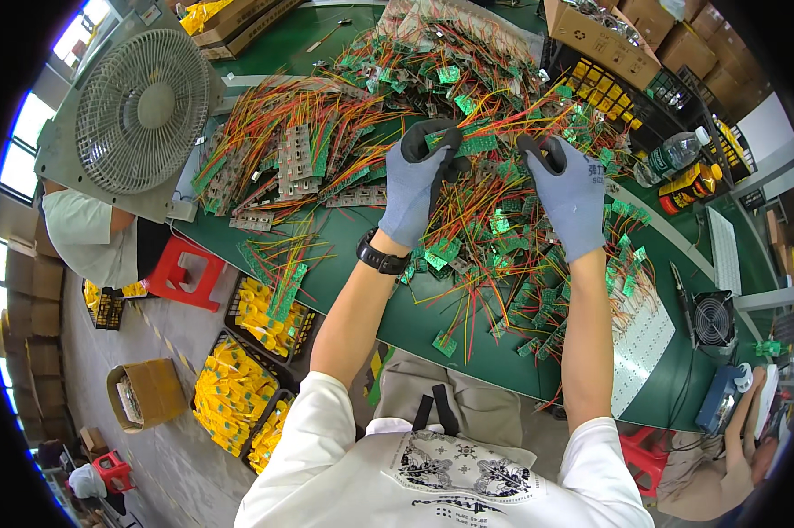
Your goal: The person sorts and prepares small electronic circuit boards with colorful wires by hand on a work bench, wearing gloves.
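Observation:
Both my hands wear grey-blue gloves with black fingers and are raised over the middle of the green table (362,304). My left hand (410,189) is closed round the end of a green circuit board (478,143). Red and yellow wires (524,123) run from about this board toward my right hand (571,198), whose thumb and fingers are pinched together on them; the fingertips are partly hidden. Beneath and between the hands lies a tangled heap of small green boards with wires (500,220). To the left are bundled wired boards and grey panel strips (296,158).
A large fan (155,106) stands at the far left. Right of the heap are a plastic bottle (674,157), a yellow-and-black bottle (689,187), a small black fan (713,319) and a white perforated sheet (641,352). Crates of yellow parts (234,392) sit on the floor.

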Available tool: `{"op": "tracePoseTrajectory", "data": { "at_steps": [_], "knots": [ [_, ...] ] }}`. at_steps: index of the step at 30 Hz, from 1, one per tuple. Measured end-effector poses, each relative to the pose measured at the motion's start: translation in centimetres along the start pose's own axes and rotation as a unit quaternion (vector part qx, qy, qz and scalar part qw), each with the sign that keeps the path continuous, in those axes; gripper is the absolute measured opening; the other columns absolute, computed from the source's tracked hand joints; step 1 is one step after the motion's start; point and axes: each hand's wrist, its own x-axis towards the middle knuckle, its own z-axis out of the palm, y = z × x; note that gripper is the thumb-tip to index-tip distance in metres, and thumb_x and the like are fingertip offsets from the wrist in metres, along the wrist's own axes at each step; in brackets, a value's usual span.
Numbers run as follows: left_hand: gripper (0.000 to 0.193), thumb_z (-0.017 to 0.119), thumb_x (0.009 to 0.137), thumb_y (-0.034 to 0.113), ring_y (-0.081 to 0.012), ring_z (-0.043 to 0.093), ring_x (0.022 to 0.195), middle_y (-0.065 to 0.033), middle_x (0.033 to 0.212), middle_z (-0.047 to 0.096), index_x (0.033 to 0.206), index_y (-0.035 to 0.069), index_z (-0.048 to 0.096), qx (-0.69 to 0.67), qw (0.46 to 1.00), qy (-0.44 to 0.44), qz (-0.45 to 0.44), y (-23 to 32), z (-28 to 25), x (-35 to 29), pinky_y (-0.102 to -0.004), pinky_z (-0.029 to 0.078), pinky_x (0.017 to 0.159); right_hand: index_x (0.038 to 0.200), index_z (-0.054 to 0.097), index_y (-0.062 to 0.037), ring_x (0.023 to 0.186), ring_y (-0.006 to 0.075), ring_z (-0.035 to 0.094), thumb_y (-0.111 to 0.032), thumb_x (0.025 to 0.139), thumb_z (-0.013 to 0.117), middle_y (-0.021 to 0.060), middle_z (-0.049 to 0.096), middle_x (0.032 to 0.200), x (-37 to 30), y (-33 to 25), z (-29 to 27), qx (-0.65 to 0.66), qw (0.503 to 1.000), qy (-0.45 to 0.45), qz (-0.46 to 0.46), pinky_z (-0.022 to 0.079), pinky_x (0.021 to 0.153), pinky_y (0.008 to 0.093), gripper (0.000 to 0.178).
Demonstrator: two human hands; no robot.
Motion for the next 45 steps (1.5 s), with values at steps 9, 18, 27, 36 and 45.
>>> {"op": "tracePoseTrajectory", "data": {
  "at_steps": [9,18,27,36,45],
  "knots": [
    [0.026,0.065,0.086,0.005,-0.0082,0.063,0.068,-0.0046,0.090,0.066,0.111,-0.002,0.061,0.043,0.998,-0.042,0.010,-0.2,1.3,-1.1,-0.0228,0.053,0.058,0.094,0.068,-0.0079,0.070,0.0290,0.065,-0.023,0.083,0.067,0.0113,0.068,0.079,-1.9,-0.8,3.3,0.131,0.986,0.054,-0.089,0.049,0.064,0.0341,0.019],
    [0.032,0.061,0.091,0.007,-0.0155,0.068,0.080,-0.0098,0.100,0.065,0.119,-0.006,0.053,-0.021,0.999,-0.023,0.042,-0.6,1.0,-0.2,-0.0255,0.053,0.067,0.103,0.068,-0.0084,0.071,0.0294,0.065,-0.041,0.083,0.065,0.0122,0.068,0.077,-0.3,1.0,2.8,-0.040,0.997,0.037,0.061,0.050,0.066,0.0368,0.038],
    [0.028,0.062,0.094,0.020,-0.0120,0.065,0.074,-0.0050,0.092,0.066,0.113,-0.001,0.061,-0.037,0.998,-0.032,-0.045,0.0,1.2,-0.4,-0.0231,0.052,0.065,0.100,0.068,-0.0032,0.069,0.0207,0.064,-0.025,0.083,0.068,0.0121,0.066,0.076,-0.6,-0.2,1.3,0.190,0.980,-0.052,0.014,0.049,0.066,0.0324,0.028],
    [0.027,0.070,0.086,0.008,-0.0099,0.063,0.081,-0.0061,0.096,0.069,0.110,-0.004,0.065,0.036,0.998,-0.009,0.040,-1.0,1.0,-0.5,-0.0225,0.051,0.072,0.095,0.068,-0.0026,0.059,0.0216,0.059,-0.022,0.083,0.069,0.0104,0.065,0.069,-1.8,-0.2,3.3,0.144,0.988,-0.001,-0.048,0.045,0.057,0.0330,0.023],
    [0.026,0.065,0.085,0.003,-0.0067,0.061,0.078,-0.0042,0.091,0.068,0.110,-0.004,0.066,0.156,0.983,-0.054,0.081,0.5,0.4,-0.8,-0.0215,0.051,0.071,0.093,0.068,-0.0042,0.067,0.0304,0.064,-0.033,0.078,0.073,0.0136,0.068,0.076,-1.5,-0.5,2.4,0.055,0.996,0.040,-0.055,0.049,0.068,0.0397,0.033]
  ]
}}
